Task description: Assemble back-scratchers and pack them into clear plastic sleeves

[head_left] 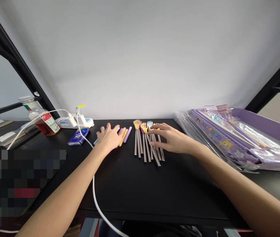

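Note:
My left hand (108,137) lies palm down with its fingers spread over several pastel-coloured tubes. A purple tube (127,134) and a yellow tube (123,137) show beside its thumb; others are partly hidden beneath the hand. To the right lies a bunch of back scratchers (144,144), with metal rods pointing toward me and small hand-shaped heads in yellow, pink and blue at the far end. Over the right side of this bunch, my right hand (171,137) reaches with fingers apart. Its fingertips are at the heads and upper rods; whether they touch cannot be made out.
At right stands a purple display box (231,140) holding wrapped items, with clear plastic sleeves (199,138) beside it. A power strip (68,122), a blue packet (79,136) and a bottle of brown liquid (45,121) stand left. A white cable (94,194) crosses the black table (169,191).

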A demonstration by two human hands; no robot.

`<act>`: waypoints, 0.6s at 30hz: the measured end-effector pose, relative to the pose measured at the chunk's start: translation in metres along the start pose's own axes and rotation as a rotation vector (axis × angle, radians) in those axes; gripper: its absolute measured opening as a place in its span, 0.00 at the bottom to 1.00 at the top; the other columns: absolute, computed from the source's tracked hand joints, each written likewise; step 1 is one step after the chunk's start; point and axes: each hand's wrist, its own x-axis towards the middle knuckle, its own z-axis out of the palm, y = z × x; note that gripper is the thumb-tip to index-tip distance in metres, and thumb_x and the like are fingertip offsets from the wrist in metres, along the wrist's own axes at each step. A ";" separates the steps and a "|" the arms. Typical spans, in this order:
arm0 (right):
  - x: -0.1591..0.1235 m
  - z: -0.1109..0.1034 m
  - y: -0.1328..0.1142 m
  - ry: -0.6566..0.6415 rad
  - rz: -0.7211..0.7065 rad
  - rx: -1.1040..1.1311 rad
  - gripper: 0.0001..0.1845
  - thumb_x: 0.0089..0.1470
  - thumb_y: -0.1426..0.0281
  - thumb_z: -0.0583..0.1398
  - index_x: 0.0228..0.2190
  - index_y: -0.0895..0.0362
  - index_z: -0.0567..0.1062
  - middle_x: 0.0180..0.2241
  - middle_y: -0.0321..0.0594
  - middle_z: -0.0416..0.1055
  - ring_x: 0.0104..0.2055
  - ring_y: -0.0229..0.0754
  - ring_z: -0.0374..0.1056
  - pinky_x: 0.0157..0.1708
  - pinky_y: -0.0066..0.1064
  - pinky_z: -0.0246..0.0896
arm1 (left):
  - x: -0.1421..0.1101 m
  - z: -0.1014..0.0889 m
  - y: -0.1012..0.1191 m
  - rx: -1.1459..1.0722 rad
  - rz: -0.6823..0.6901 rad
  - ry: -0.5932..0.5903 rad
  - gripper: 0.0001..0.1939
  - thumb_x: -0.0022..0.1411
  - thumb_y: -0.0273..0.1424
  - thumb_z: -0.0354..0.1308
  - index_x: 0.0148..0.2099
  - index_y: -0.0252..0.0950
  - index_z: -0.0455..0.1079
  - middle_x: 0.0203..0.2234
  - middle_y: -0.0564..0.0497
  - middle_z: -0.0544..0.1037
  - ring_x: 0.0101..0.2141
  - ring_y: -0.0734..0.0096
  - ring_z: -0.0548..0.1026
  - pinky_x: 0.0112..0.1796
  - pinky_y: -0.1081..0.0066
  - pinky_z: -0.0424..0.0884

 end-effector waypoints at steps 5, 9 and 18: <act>0.000 -0.005 0.001 0.021 0.054 0.001 0.17 0.63 0.59 0.59 0.49 0.51 0.78 0.50 0.45 0.76 0.54 0.53 0.70 0.53 0.44 0.64 | -0.009 -0.009 0.009 -0.015 0.003 0.003 0.33 0.71 0.53 0.33 0.63 0.47 0.69 0.61 0.35 0.67 0.58 0.31 0.67 0.49 0.41 0.68; 0.003 -0.009 -0.006 0.027 0.257 0.058 0.08 0.59 0.69 0.58 0.37 0.54 0.77 0.30 0.36 0.77 0.32 0.43 0.72 0.35 0.33 0.63 | -0.010 -0.009 0.007 -0.009 0.013 0.076 0.33 0.71 0.54 0.35 0.63 0.45 0.69 0.63 0.34 0.65 0.56 0.30 0.67 0.46 0.41 0.70; 0.004 -0.003 -0.008 -0.035 0.588 0.108 0.05 0.44 0.74 0.60 0.27 0.53 0.70 0.21 0.32 0.74 0.25 0.41 0.71 0.29 0.30 0.59 | -0.009 0.001 0.018 -0.087 0.431 0.224 0.18 0.72 0.38 0.45 0.50 0.40 0.74 0.49 0.42 0.74 0.54 0.52 0.69 0.52 0.57 0.69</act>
